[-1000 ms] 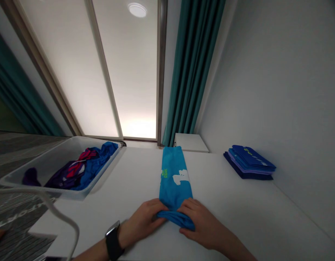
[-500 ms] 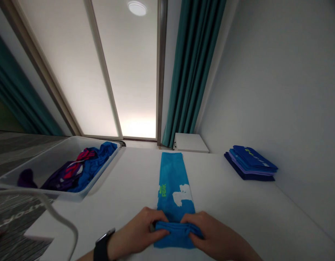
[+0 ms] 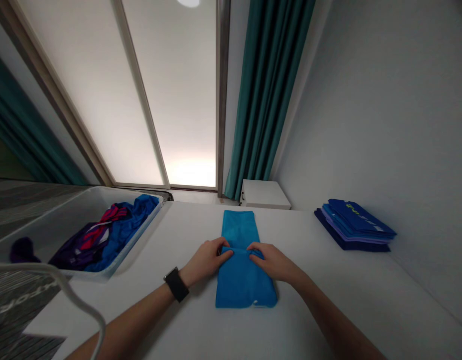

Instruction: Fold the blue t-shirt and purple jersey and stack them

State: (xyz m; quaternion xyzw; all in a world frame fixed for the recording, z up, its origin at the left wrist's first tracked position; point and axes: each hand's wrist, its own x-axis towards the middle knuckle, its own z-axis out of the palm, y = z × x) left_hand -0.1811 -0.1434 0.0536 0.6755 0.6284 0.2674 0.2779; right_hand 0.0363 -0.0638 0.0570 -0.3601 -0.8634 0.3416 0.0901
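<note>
Dial centred on the blue garment (image 3: 246,285), 12 being the far side. Garment lies on the white bench (image 3: 170,325), in front of the wearer, as a narrow strip running 12 to 6. Lighter, plain panel toward 12; a darker blue layer toward 6, its upper edge crossing the strip. Small white mark at the near edge, about 5 o'clock.

Left hand (image 3: 206,261) at the garment's 10 o'clock, thumb and fingers closed on the left end of that crossing edge. Right hand (image 3: 274,261) at 1 to 2 o'clock, fingers pinching the same edge near its right end. Gap of cloth between the two. Dark-banded watch (image 3: 176,285) on the left wrist.

Between 2 and 3 o'clock, well apart from the hands: folded stack (image 3: 356,227), flat on the bench near the wall (image 3: 384,100). Top piece deep blue with yellow and pale marks; mid blue and lilac under it, navy lowest.

Between 9 and 10: translucent bin (image 3: 65,225) beside the bench's left edge, cut off by the frame. Inside, loose crumpled clothes (image 3: 116,230), purple, red and bright blue. Pale cable (image 3: 100,325) curves at 8 o'clock.

Beyond the bench, just past 12: low white cabinet (image 3: 266,195), teal curtain (image 3: 272,90) behind. Frosted door panels (image 3: 178,100) at 11.
</note>
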